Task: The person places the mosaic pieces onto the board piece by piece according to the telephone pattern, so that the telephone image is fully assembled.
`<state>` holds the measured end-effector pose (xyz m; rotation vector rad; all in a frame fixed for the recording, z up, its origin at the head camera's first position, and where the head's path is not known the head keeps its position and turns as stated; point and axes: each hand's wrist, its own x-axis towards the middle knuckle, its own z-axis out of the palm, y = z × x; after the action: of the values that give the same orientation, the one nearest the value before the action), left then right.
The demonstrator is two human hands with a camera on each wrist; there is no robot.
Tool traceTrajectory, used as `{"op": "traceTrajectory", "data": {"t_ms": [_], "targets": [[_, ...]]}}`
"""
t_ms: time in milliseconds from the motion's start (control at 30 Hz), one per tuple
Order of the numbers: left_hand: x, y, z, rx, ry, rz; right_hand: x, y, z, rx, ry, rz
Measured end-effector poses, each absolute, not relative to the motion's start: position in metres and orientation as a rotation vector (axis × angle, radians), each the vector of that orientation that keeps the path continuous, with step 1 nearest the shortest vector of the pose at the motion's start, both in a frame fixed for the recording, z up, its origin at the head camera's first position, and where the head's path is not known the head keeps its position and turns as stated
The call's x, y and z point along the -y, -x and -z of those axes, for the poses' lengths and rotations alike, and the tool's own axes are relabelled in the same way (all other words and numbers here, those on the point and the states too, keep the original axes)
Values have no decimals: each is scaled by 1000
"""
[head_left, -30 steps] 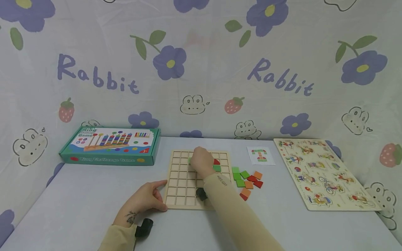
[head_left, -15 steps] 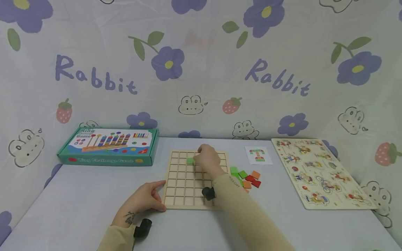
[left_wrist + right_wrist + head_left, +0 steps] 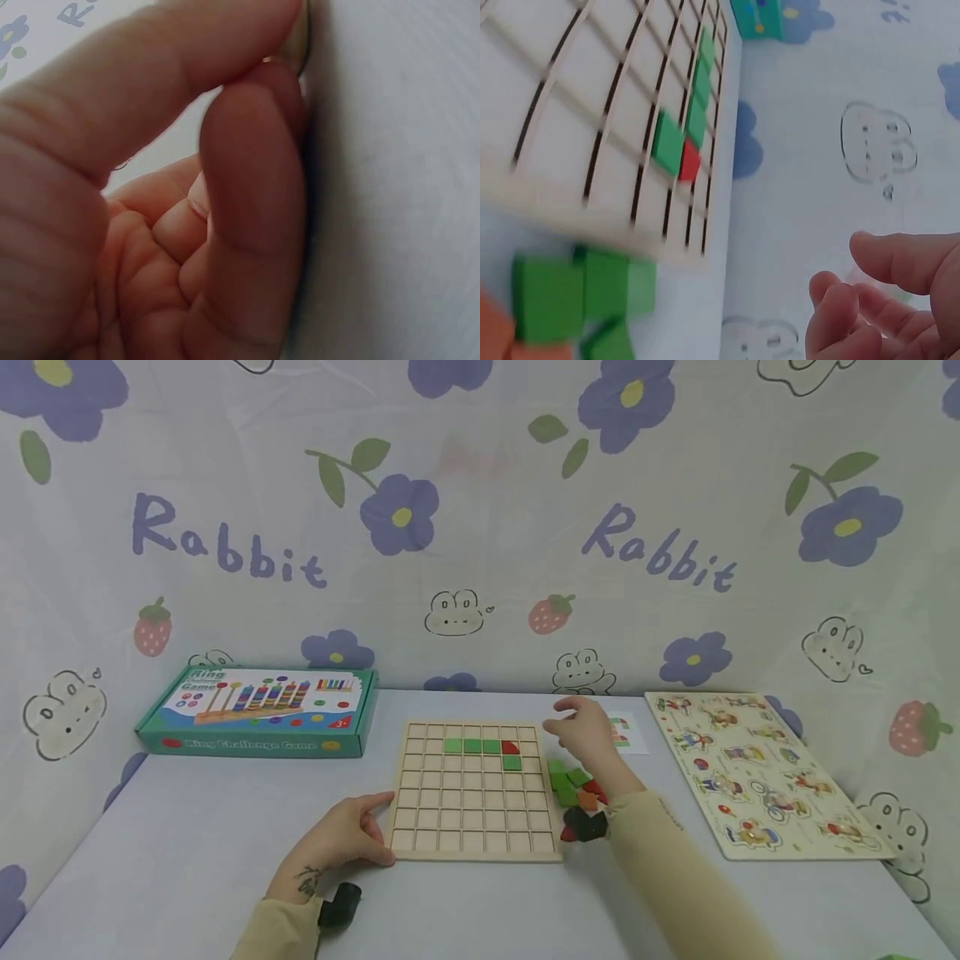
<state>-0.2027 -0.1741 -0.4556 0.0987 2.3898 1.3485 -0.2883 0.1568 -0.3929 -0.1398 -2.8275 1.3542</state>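
A wooden grid board (image 3: 450, 818) lies in the middle of the table. Three green square tiles (image 3: 472, 746) sit side by side in one of its upper rows, followed by a red tile (image 3: 510, 747) with a rounded corner; another green tile (image 3: 512, 763) is just below the red one. My left hand (image 3: 341, 835) holds the board's lower left side with thumb and index finger, the other fingers curled in the left wrist view. My right hand (image 3: 588, 735) hovers beyond the board's right edge, thumb apart from the fingers, nothing between them; it partly covers a pattern card (image 3: 636, 739).
Loose green, red and orange tiles (image 3: 562, 789) lie right of the board, partly hidden by my right wrist's black camera (image 3: 585, 824). A green game box (image 3: 255, 714) stands at back left. A picture puzzle board (image 3: 765, 777) lies at the right.
My right hand has lifted off the board's upper rows and moved right, uncovering the row of green tiles and the red one. The left hand keeps its place.
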Motion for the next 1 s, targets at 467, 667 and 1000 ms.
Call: {"op": "traceTrajectory", "data": {"t_ms": [467, 667, 1000], "targets": [[174, 202, 453, -2418, -82, -1321, -231, 253, 411, 3028, 303, -1231], [175, 202, 454, -2410, -95, -1327, -243, 246, 426, 3109, 339, -1195], [175, 203, 456, -2394, -121, -1334, -244, 241, 435, 3184, 393, -1138]]}}
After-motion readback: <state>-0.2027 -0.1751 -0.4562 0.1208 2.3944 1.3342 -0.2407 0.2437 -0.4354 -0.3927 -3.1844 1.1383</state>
